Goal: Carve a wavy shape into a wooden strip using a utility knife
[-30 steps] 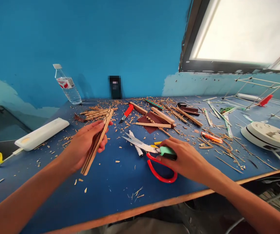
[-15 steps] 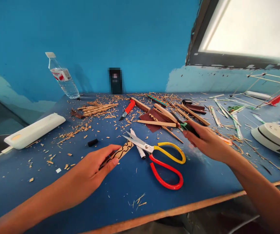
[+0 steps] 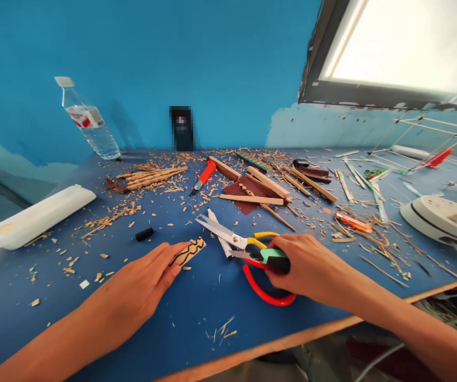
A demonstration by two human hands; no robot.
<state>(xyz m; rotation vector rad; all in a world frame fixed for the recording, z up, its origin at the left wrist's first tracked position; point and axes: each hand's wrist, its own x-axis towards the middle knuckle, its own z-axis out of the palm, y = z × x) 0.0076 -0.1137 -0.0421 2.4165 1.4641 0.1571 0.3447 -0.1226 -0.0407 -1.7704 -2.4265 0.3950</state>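
Observation:
Between the fingers and thumb of my left hand (image 3: pixel 148 278) is a flat strip of wood (image 3: pixel 190 252) marked with wavy black lines. My right hand (image 3: pixel 305 262) is closed around a green-and-black craft knife (image 3: pixel 273 259), its blade pointing left toward the strip. Beneath the knife lie scissors (image 3: pixel 222 232) with one yellow and one red handle, partly covered by my right hand. A white marker (image 3: pixel 221 241) sits under the scissor blades, and its black cap (image 3: pixel 144 234) is left of them.
Behind lie a red cutter (image 3: pixel 206 174), wood strips (image 3: pixel 252 199) on brown sandpaper (image 3: pixel 232 188), carved sticks (image 3: pixel 156 178) and many shavings. A water bottle (image 3: pixel 93 127) and a white case (image 3: pixel 39 217) are at left. A white device (image 3: pixel 443 223) and a stick frame (image 3: pixel 419 138) are at right.
My right hand has brought the knife left and nearer to me, from beside the wood pieces to over the scissor handles. My left hand keeps hold of the strip. The view has shifted slightly.

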